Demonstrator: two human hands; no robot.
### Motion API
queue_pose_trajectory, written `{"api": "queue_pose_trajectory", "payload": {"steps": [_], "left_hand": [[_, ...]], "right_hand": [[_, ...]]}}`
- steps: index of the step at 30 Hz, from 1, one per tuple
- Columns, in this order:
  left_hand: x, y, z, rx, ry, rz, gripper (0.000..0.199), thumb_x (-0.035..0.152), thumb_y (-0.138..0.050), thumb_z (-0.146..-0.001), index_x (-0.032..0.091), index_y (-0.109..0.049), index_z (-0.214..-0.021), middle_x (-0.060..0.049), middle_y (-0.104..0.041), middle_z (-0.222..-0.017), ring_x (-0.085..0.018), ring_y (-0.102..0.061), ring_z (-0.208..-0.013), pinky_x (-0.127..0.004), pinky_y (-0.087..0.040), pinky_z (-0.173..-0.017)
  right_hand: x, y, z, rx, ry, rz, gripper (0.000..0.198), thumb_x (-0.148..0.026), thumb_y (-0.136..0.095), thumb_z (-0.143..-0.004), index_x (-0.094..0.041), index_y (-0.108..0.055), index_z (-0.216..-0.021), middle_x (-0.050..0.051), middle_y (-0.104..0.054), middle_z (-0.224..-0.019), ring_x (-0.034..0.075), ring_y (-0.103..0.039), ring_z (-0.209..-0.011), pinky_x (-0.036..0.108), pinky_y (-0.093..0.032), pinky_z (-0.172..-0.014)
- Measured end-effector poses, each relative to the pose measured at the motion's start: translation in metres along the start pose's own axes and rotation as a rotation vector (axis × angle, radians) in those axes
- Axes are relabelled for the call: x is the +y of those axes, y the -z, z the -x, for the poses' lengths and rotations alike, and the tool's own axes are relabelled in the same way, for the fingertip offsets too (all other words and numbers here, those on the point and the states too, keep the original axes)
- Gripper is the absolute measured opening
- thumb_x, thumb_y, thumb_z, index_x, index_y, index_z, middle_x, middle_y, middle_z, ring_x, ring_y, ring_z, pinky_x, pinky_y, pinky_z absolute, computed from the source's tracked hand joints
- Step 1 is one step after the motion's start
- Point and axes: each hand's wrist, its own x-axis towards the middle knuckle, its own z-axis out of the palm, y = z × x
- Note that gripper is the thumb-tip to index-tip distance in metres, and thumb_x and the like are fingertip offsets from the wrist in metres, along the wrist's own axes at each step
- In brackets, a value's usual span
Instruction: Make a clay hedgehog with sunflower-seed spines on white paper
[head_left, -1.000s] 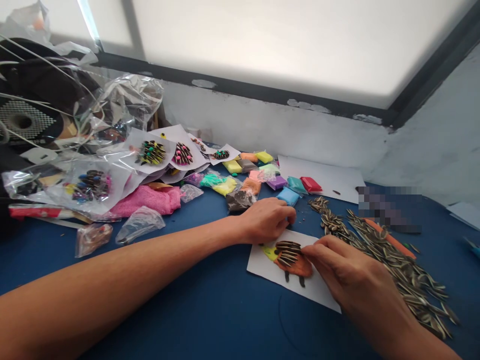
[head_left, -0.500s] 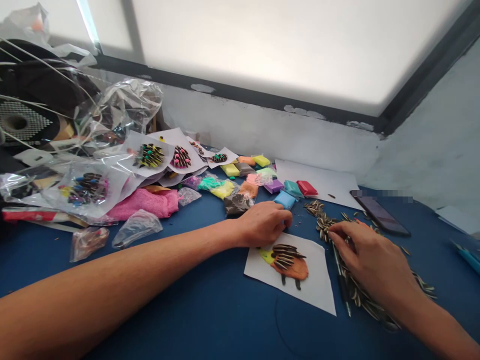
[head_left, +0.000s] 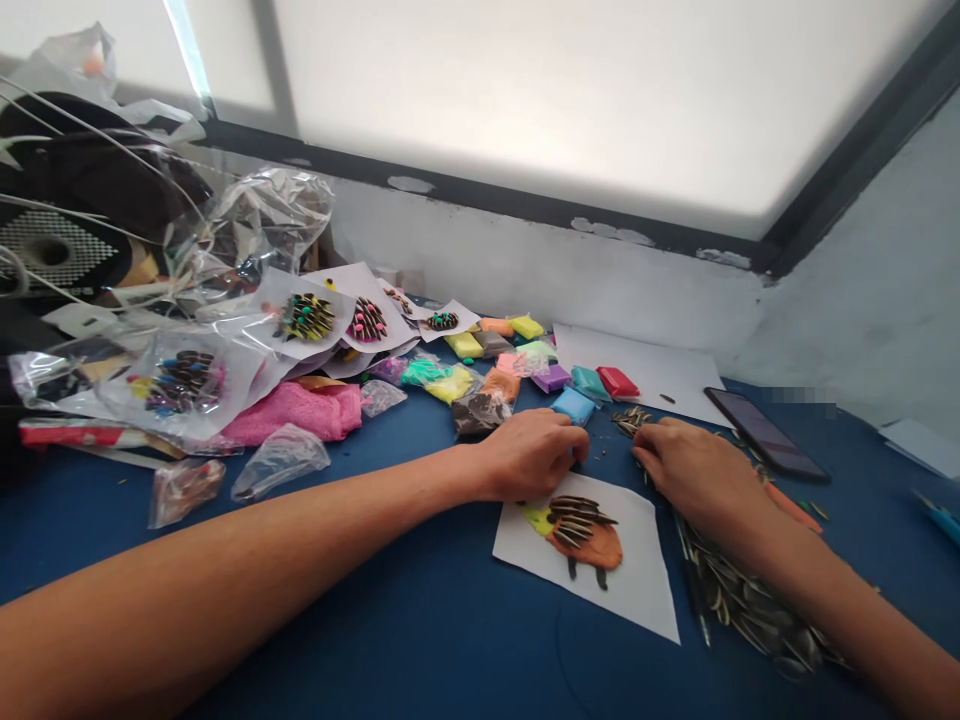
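My left hand rests with curled fingers at the top edge of a white paper sheet; whatever its fingers hold, if anything, is hidden. On the sheet is a clay hedgehog with an orange body, a yellow-green head, two dark legs and striped sunflower seeds set in its back. My right hand reaches over the far end of a sunflower seed pile, its fingers drawn together and pointing down. I cannot make out what is between those fingertips. A pen lies between sheet and pile.
Colourful clay packets lie beyond my hands. A phone and a blank paper are at the back right. Finished seed pictures, a pink towel and plastic bags crowd the left. A wall stands behind.
My right hand has moved away from me and a little left over the seeds, uncovering more of the near pile. My left hand stays at the sheet's edge. The view has shifted slightly.
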Motion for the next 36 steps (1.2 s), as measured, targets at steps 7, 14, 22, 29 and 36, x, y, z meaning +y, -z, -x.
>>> {"api": "queue_pose_trajectory", "payload": {"steps": [7,14,22,29,36], "left_hand": [[0.0,0.002,0.0,-0.008,0.006,0.002,0.02,0.011,-0.048,-0.087,0.016,-0.066,-0.096,-0.006,-0.062,-0.089,-0.018,-0.057,-0.085,-0.03,-0.045,-0.077],[-0.001,0.0,0.0,-0.001,0.009,0.013,0.02,0.011,-0.048,-0.087,0.017,-0.066,-0.095,-0.005,-0.062,-0.088,-0.017,-0.057,-0.085,-0.03,-0.045,-0.078],[0.0,0.001,0.0,-0.005,0.014,-0.001,0.02,0.012,-0.048,-0.087,0.017,-0.065,-0.096,-0.005,-0.063,-0.09,-0.017,-0.057,-0.087,-0.031,-0.045,-0.078],[0.0,0.002,0.0,-0.012,0.013,0.006,0.02,0.012,-0.048,-0.088,0.017,-0.065,-0.095,-0.006,-0.063,-0.09,-0.017,-0.057,-0.086,-0.03,-0.045,-0.079],[0.001,0.003,0.001,-0.016,0.015,0.004,0.02,0.012,-0.048,-0.087,0.016,-0.066,-0.095,-0.006,-0.063,-0.09,-0.017,-0.057,-0.086,-0.029,-0.045,-0.078]], "right_hand": [[0.005,0.002,-0.004,-0.036,-0.048,0.001,0.016,-0.025,-0.053,-0.084,-0.02,-0.066,-0.076,0.01,-0.068,-0.074,0.029,-0.064,-0.072,0.033,-0.03,-0.054],[0.006,0.018,0.007,0.051,-0.01,-0.297,0.022,-0.033,-0.047,-0.087,-0.022,-0.064,-0.098,0.005,-0.068,-0.08,0.019,-0.062,-0.068,0.03,-0.043,-0.059],[-0.009,0.029,0.048,-0.06,0.01,-1.009,0.033,-0.053,-0.063,-0.077,-0.021,-0.067,-0.086,0.006,-0.071,-0.074,0.018,-0.065,-0.062,0.028,-0.053,-0.053],[-0.01,0.023,0.063,0.086,0.032,-1.014,0.029,-0.051,-0.067,-0.077,-0.023,-0.072,-0.084,0.002,-0.068,-0.067,0.015,-0.063,-0.054,0.024,-0.053,-0.046],[-0.009,0.015,0.069,0.115,0.032,-0.968,0.034,-0.053,-0.06,-0.083,-0.022,-0.071,-0.088,0.004,-0.069,-0.072,0.016,-0.065,-0.058,0.024,-0.054,-0.048]]}}
